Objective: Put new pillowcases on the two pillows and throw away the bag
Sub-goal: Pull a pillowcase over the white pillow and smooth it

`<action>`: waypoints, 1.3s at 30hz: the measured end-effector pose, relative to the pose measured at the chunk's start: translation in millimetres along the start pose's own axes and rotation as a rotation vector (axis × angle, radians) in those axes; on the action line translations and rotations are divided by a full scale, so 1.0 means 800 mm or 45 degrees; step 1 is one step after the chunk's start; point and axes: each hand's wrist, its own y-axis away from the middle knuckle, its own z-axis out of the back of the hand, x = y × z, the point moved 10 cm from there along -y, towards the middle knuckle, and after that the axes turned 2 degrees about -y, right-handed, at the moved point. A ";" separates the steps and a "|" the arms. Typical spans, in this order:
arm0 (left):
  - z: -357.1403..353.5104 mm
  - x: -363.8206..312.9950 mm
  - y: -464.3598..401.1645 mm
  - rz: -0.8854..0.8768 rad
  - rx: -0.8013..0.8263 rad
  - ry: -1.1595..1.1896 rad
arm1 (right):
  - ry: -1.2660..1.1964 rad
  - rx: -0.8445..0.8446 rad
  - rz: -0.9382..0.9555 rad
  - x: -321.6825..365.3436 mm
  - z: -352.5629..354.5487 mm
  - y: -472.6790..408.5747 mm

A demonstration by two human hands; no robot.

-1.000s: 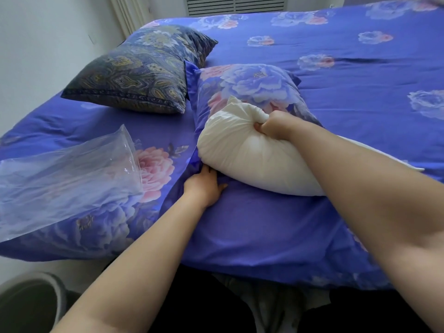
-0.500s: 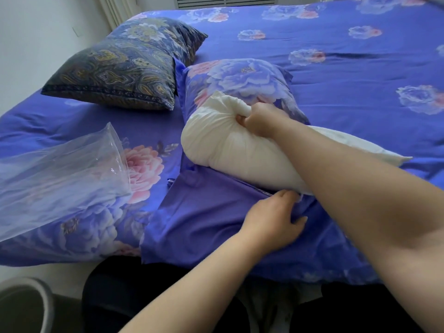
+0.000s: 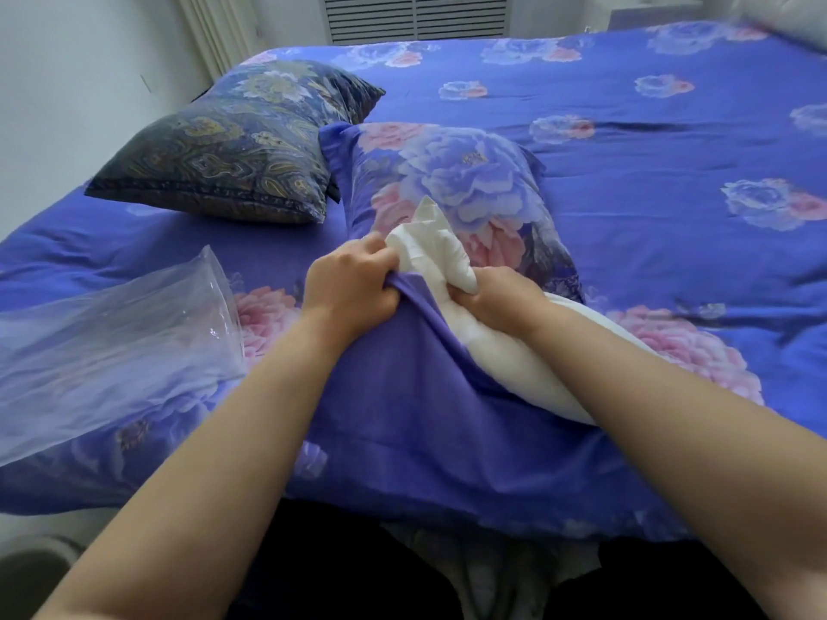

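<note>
left hand (image 3: 347, 286) grips the edge of the plain purple pillowcase (image 3: 402, 418); right hand (image 3: 494, 299) clutches the bunched end of the bare white pillow (image 3: 488, 355) at its opening. clear plastic bag (image 3: 107, 346) lies left on the bed; beyond, a dark paisley-cased pillow (image 3: 237, 145)

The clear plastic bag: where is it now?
Head view, left side: the clear plastic bag lies on the bed, left of the left hand.
</note>
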 end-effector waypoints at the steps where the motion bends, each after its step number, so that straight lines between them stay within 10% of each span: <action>1: -0.001 -0.006 -0.011 0.014 0.000 0.037 | 0.045 0.000 0.020 0.002 0.001 0.003; 10: -0.030 0.006 0.001 0.040 0.243 0.466 | 0.419 0.093 0.172 0.049 -0.008 0.036; 16: -0.026 -0.045 -0.009 -0.297 0.465 0.171 | 0.626 0.210 0.096 0.062 -0.057 0.046; 22: -0.044 -0.043 0.009 -0.288 0.572 0.402 | 0.333 0.330 0.226 0.070 -0.046 0.077; 30: -0.077 -0.025 0.080 -0.159 1.371 -0.065 | -0.327 0.706 0.250 0.048 -0.047 0.111; 34: -0.034 -0.054 0.066 -0.428 0.724 -0.145 | -0.540 0.286 0.290 0.037 -0.023 0.127; 39: -0.022 -0.116 0.102 -0.522 0.627 -0.201 | -0.528 -0.622 0.170 0.001 0.041 0.159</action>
